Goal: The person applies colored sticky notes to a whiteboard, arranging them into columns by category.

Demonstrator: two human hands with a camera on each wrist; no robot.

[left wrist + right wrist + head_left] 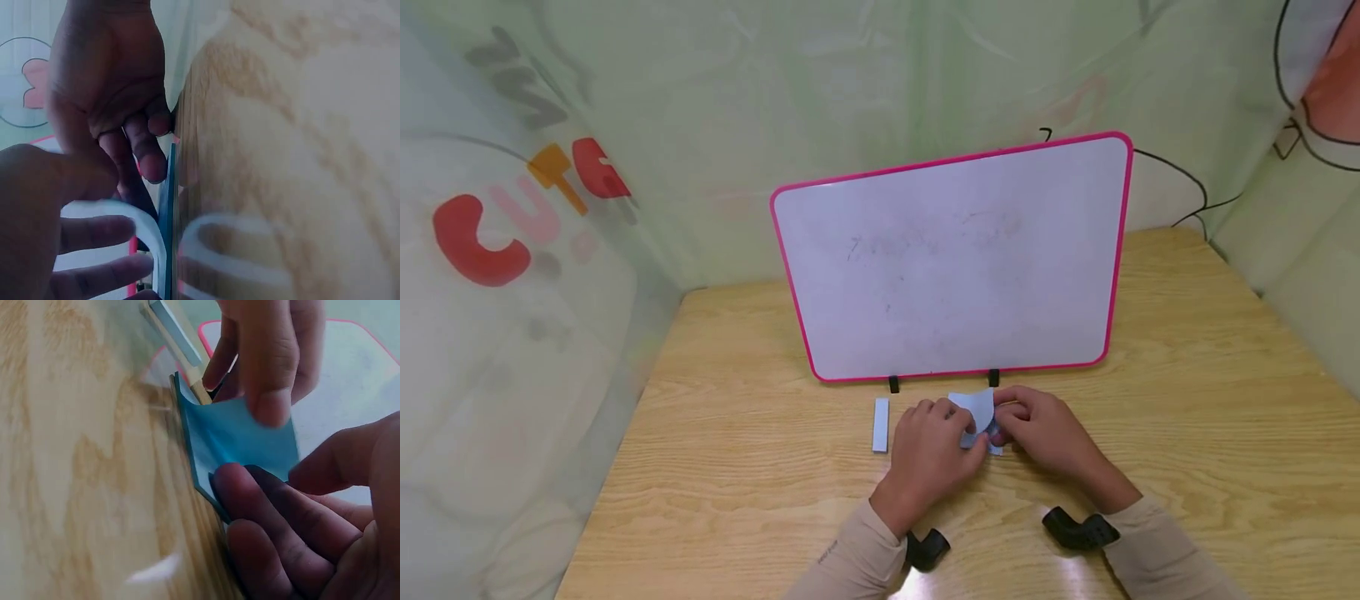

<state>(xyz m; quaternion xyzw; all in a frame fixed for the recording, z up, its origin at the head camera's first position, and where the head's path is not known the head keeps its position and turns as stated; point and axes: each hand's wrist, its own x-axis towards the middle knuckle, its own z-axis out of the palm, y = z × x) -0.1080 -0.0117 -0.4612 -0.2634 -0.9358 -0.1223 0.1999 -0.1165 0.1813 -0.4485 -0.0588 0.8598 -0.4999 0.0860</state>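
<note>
A pale blue pad of sticky notes (199, 459) lies on the table below the whiteboard, its top sticky note (976, 407) bent up in a curve. From the left, my left hand (931, 442) holds this sheet, thumb across its face in the right wrist view. At the other side my right hand (1043, 427) pinches the sheet's edge; its fingers (240, 487) reach between the sheet and the pad. My two hands nearly meet over the pad and hide part of it. A narrow pale blue strip (881, 425) lies just left of my left hand.
Behind the hands stands a whiteboard (947, 258) with a pink frame, on small black feet (893, 384). The wooden table (737, 467) runs out to both sides. A printed curtain (700, 125) hangs at the back and left. Black wrist mounts (1078, 531) sit under both wrists.
</note>
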